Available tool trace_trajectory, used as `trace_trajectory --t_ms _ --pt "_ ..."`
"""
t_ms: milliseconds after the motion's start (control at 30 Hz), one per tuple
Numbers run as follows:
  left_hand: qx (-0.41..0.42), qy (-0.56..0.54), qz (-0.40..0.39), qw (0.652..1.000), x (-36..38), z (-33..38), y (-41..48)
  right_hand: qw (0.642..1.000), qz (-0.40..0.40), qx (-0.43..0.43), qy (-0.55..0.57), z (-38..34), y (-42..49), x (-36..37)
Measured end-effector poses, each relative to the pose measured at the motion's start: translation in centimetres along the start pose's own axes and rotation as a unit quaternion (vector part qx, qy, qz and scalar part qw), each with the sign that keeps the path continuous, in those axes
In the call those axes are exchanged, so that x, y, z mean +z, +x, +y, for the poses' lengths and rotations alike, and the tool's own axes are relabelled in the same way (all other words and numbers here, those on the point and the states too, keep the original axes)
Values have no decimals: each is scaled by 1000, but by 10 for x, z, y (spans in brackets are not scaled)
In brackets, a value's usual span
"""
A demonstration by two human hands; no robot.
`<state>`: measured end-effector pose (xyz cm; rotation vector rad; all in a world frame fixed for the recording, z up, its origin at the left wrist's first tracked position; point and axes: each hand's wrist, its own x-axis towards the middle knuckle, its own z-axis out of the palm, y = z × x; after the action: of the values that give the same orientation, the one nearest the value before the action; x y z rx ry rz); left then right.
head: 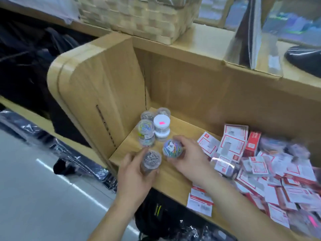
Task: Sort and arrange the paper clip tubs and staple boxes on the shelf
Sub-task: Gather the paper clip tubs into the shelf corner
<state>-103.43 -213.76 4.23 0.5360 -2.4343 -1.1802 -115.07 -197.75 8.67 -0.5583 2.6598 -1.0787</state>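
Note:
My left hand (134, 173) grips a clear tub of silver paper clips (151, 160) just above the wooden shelf (171, 180). My right hand (188, 157) holds a clear tub of coloured paper clips (172, 148) beside it. Behind them, in the shelf's left corner, stand several stacked tubs: a white-lidded stack (161, 126), a stack with coloured clips (146, 132) and clear ones (155, 113) at the back. A loose heap of red and white staple boxes (260, 164) covers the right half of the shelf.
A wooden side panel (97, 94) closes the shelf on the left. A woven basket (139, 16) sits on the shelf top above. Black bags in plastic (166, 216) lie below the shelf. The pale floor (34, 197) lies to the left.

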Motion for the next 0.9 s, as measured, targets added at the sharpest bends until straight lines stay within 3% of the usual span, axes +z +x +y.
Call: trace_trajectory --t_ms 133,300,433,533,600,667,800,900 --pt "-15 -35 -8 999 -4 -5 11 999 -38 31 -19 -1 17 22" --pt "-43 -77 5 996 -3 -2 28 997 19 24 73 -13 27 34" --pt "-77 -102 34 991 -3 -11 28 995 -2 49 91 -13 11 13" --pt "-33 -55 68 996 -4 0 12 993 -3 57 101 -8 -10 -14" --pt "-2 -72 28 997 1 17 1 993 3 50 110 -4 -25 -34" --pt "22 -102 -75 992 14 35 -8 994 19 47 100 4 -43 -55" --pt "178 11 -284 942 47 48 -33 994 77 72 32 38 -93 -97" --pt "259 63 -268 926 67 42 -44 987 137 80 -31 64 -128 -109"
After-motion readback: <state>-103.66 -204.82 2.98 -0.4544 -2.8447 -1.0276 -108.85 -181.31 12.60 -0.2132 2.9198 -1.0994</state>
